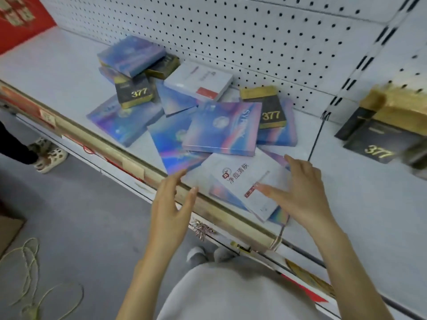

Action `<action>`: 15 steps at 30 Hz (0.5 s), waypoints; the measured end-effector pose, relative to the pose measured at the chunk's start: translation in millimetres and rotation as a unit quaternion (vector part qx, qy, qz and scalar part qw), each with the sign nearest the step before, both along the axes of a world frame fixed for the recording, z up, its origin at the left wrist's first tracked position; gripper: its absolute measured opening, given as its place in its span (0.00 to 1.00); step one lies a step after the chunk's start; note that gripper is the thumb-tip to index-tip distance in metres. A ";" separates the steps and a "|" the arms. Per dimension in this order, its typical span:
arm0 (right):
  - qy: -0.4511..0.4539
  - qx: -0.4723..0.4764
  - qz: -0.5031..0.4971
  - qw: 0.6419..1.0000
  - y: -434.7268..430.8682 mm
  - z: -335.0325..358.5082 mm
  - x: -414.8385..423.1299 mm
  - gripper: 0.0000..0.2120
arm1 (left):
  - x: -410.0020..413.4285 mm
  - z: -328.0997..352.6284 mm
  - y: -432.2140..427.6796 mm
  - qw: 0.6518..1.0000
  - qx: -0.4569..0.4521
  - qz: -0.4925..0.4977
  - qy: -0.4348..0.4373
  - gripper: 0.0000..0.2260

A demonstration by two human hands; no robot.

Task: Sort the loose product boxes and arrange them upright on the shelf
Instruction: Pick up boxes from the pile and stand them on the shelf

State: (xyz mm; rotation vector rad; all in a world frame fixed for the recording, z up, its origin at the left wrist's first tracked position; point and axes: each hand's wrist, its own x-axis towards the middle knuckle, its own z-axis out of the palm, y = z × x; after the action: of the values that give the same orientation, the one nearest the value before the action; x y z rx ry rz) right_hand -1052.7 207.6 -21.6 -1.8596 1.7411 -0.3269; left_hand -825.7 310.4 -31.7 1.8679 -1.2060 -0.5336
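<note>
- Hands: both reach in over the front edge of the shelf (57,65), forearms bare, palms turned toward each other.
- Left hand (171,204): above the front rail (129,155), fingers straight and spread, holding nothing. Fingertips are just short of the near corner of a blue shiny box (171,144).
- Right hand (302,192): fingers straight and spread above the white box (240,179), thumb lying across its near right part. Cannot tell whether it touches.
- White box: lies flat near the front edge, between the two hands, on top of other blue boxes.
- Remaining loose stock: heaped from mid-shelf to the back edge at the pegboard (231,31). It includes blue shiny boxes (221,128), black and gold boxes (135,91) marked 377 and a second white box (198,80), all flat or tilted.
- Right end, past the wire divider (316,139): dark boxes (369,139) marked 377, blurred.
</note>
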 end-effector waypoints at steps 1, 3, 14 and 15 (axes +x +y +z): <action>0.015 0.001 -0.008 1.000 1.1 -3.9 0.6 0.46 | 3.1 1.5 -12.0 1.000 -0.007 -0.013 -0.016 0.17; 0.024 0.002 -0.033 0.999 3.8 -11.2 1.3 0.44 | 10.0 1.3 -34.9 0.997 -0.011 -0.054 -0.044 0.18; -0.076 0.036 -0.228 0.970 19.3 -5.2 10.2 0.33 | 49.2 -3.7 -145.0 0.981 0.088 -0.157 -0.076 0.28; -0.093 0.040 -0.251 0.963 22.5 -5.9 7.6 0.30 | 49.9 -6.6 -151.0 0.979 0.105 -0.158 -0.079 0.29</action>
State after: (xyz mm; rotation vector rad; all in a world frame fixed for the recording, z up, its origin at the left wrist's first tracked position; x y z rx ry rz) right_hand -1045.1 230.2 -27.5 -1.2621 2.0368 -0.5935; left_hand -775.8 159.4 -38.3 1.9319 -1.6226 -0.7176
